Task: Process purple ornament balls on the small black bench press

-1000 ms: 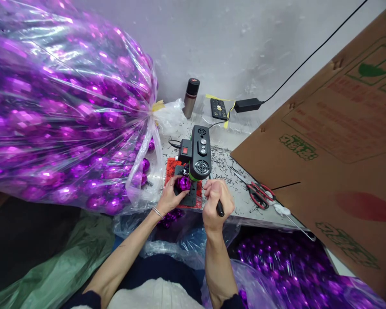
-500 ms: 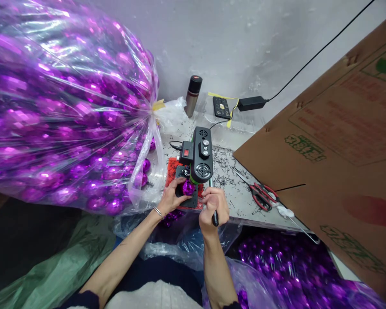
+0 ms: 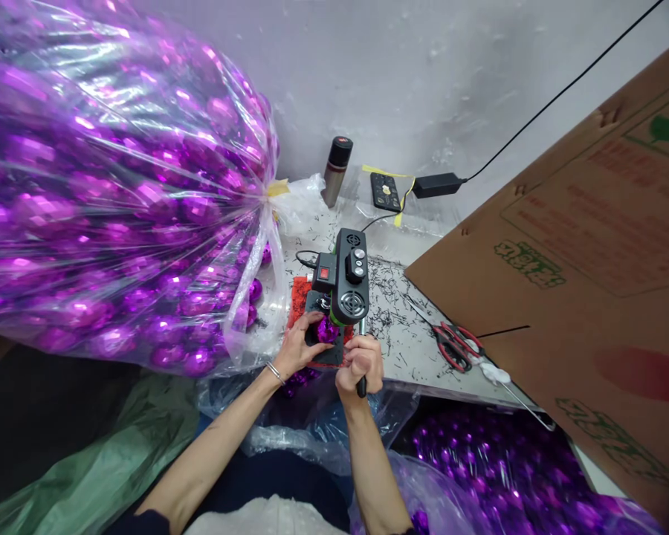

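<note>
Between thumb and fingers, my left hand (image 3: 299,346) holds a shiny purple bauble (image 3: 327,329) under the front end of a small black bench press (image 3: 352,273). My right hand (image 3: 361,364) is wrapped around the dark grip of the press's lever (image 3: 362,386), just right of the bauble. A box with a red switch (image 3: 324,273) is fixed to the left side of the machine. Beneath its base lies a red mat (image 3: 299,293) strewn with dark bits. The bauble's underside is hidden.
A big clear bag of purple baubles (image 3: 145,223) fills the left. Red-handled scissors (image 3: 454,345) lie by a tall cardboard box (image 3: 580,282) on the right. Behind the press stand a flask (image 3: 337,171), a phone (image 3: 385,192) and a power adapter (image 3: 438,185). More baubles (image 3: 479,461) sit below the table edge.
The lever handle has swung slightly left with my right hand on it. My left hand still holds the bauble in place. The whole view has shifted a little.
</note>
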`<state>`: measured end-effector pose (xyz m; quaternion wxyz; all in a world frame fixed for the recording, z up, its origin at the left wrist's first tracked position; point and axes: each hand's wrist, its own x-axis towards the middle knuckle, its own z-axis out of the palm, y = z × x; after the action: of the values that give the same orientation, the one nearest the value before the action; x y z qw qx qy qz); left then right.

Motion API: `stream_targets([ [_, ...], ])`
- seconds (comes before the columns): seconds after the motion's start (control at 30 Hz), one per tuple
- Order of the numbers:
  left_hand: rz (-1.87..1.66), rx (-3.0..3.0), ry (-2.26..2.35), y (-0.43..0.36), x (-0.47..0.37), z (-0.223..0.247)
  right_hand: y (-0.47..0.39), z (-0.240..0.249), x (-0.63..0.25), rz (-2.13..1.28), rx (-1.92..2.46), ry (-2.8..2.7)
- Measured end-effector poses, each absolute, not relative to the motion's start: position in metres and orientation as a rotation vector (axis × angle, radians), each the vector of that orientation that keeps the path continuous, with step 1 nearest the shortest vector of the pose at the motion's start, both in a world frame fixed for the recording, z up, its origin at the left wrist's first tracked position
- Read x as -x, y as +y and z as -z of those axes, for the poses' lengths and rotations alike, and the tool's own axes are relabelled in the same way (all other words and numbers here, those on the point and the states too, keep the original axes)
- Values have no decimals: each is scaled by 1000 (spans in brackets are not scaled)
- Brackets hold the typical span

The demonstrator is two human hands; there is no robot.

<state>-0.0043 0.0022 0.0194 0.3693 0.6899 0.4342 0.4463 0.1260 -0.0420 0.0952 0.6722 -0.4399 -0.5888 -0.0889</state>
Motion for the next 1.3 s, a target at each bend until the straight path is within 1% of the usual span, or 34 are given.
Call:
stream_targets([
  [0.53, -1178, -1755, 1093, 6, -2, -18, -36, -85, -129, 188, 932, -1341],
  [0.6, -1170, -1762, 1094, 8, -4, -18, -38, -94, -130, 187, 942, -1357],
  [0.7, -1169, -1813, 1086, 5, -3, -17, -41, -125, -131, 134, 1002, -1332],
  [0.8, -1142, -1977, 1051, -14, 7, -19, -44, -158, -129, -35, 1085, -1271],
  [0.87, -1088, -2116, 1049, -28, 22, -26, -45, -168, -127, -76, 1091, -1269],
  [0.93, -1055, -2212, 1120, -33, 41, -39, -46, -166, -126, -58, 1081, -1271],
  [1.03, -1031, -2279, 1427, -12, 75, -68, -46, -152, -124, -7, 1056, -1270],
  [1.1, -838, -2285, 1745, 17, 95, -88, -46, -145, -124, 12, 1042, -1275],
  [1.17, -512, -2264, 1967, 47, 109, -102, -47, -143, -125, 20, 1041, -1293],
  [1.23, -281, -2300, 1998, 70, 115, -111, -47, -143, -126, 21, 1043, -1314],
  [1.3, -156, -2346, 1959, 85, 116, -115, -47, -144, -127, 28, 1039, -1326],
])
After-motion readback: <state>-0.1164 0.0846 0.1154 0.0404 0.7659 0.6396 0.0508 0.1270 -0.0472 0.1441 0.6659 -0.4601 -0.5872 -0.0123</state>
